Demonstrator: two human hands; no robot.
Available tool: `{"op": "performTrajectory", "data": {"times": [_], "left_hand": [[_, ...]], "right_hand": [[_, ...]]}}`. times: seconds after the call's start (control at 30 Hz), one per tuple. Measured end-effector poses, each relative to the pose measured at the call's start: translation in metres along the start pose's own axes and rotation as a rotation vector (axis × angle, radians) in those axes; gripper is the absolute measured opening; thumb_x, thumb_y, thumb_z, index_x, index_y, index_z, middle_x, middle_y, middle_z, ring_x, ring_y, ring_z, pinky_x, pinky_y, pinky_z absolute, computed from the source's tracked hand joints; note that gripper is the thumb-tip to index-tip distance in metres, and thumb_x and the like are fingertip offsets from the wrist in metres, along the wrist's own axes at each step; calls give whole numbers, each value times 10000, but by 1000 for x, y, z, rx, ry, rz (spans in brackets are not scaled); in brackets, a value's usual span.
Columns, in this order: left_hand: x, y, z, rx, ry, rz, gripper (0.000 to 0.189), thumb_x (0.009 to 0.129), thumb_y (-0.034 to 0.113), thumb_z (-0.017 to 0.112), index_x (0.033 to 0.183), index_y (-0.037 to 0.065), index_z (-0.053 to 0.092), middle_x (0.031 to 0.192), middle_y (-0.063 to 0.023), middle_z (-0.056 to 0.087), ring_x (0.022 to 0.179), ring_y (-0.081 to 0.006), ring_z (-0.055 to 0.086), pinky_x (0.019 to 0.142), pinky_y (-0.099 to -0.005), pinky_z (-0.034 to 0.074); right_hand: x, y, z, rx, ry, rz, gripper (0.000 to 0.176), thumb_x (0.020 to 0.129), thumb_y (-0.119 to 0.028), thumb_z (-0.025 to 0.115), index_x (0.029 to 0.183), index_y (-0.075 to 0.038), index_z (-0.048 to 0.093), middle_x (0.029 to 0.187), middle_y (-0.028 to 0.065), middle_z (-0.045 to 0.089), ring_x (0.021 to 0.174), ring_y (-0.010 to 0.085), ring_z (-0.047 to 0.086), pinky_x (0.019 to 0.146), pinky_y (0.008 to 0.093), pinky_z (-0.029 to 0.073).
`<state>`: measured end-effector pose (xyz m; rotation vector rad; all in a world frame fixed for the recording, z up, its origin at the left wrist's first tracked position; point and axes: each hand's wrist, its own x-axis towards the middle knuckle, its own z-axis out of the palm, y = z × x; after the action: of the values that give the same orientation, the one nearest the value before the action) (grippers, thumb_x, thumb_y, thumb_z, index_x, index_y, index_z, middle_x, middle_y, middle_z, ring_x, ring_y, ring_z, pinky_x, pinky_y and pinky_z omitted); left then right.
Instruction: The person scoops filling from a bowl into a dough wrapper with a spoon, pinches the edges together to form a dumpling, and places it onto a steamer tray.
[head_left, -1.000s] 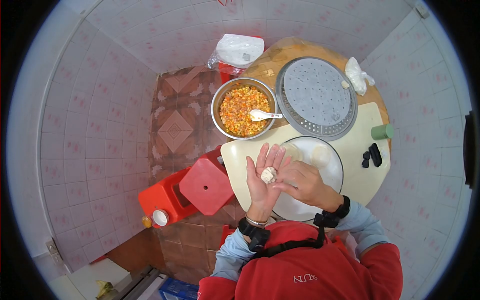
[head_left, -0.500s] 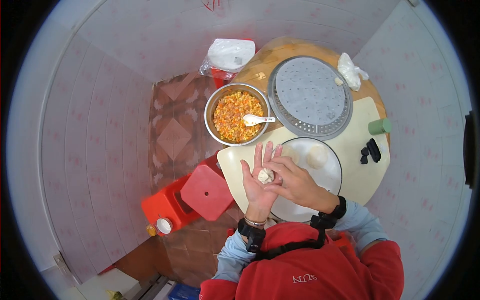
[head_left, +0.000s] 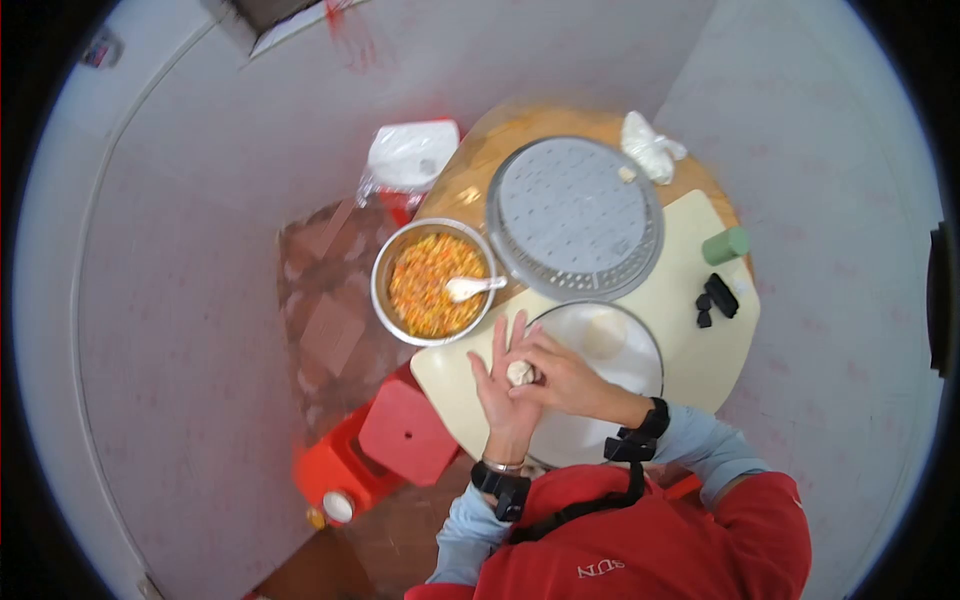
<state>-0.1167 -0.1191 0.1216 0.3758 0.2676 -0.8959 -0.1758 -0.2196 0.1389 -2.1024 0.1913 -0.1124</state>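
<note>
My left hand (head_left: 502, 398) is palm up with its fingers stretched out, and a small pleated dough bun (head_left: 519, 373) rests on the palm. From the right, my right hand (head_left: 572, 386) pinches the bun's edge with thumb and fingers. Beneath both hands lies a large white round plate (head_left: 640, 372) with a dark rim, partly hidden by them. A pale flat dough round (head_left: 604, 338) sits on this plate. Beyond the left hand stands a metal bowl (head_left: 381, 302) of chopped orange and yellow filling (head_left: 428, 275), with a white spoon (head_left: 476, 288) in it.
A grey perforated steamer tray (head_left: 570, 200) with a small dough piece on it occupies the table's back. A white plastic bag (head_left: 650, 148), green cylinder (head_left: 726, 246) and black objects (head_left: 719, 296) lie to the right. Red stools (head_left: 408, 436) stand at the left.
The view has shifted and tilted, so the table things appear farther left and mostly lower. Both hands remain at the bun, with the right fingers still on its edge.
</note>
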Motion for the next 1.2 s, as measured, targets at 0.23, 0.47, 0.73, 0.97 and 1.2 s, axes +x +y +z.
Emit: {"op": "performTrajectory", "data": {"times": [0.23,0.47,0.73,0.97,1.2], "left_hand": [[14,-9,0,127,20,6,667,911,590,232,1414,152,237,1453,-54,242,1335,-257,210,1086,-434,176],[11,11,-19,167,125,29,611,906,575,303,1379,189,322,1439,-37,261,1336,-243,208,1076,-480,156],[-4,50,-57,239,319,184,608,879,559,414,1357,191,344,1404,-5,306,1312,-200,240,1041,-423,223],[-1,58,-62,263,400,246,579,868,547,447,1314,183,383,1352,7,358,1255,-179,303,1002,-401,276],[13,50,-49,232,384,202,524,879,527,452,1273,182,427,1319,18,401,1207,-169,342,977,-390,302]], "right_hand": [[10,52,-33,715,-33,326,372,799,-220,663,1109,-42,560,916,25,569,746,86,542,611,230,438],[40,201,-111,578,490,539,366,778,-229,685,1063,-19,590,845,23,592,685,79,547,461,226,443],[90,305,-175,-157,799,515,331,708,-205,692,962,-18,590,926,146,614,857,285,589,744,358,470],[103,320,-166,-307,864,681,352,687,-195,702,968,-26,574,1057,171,542,1027,325,513,864,396,423],[84,300,-170,-312,888,594,510,648,-182,754,1085,-38,534,1058,164,531,1000,317,525,866,391,422]]}}
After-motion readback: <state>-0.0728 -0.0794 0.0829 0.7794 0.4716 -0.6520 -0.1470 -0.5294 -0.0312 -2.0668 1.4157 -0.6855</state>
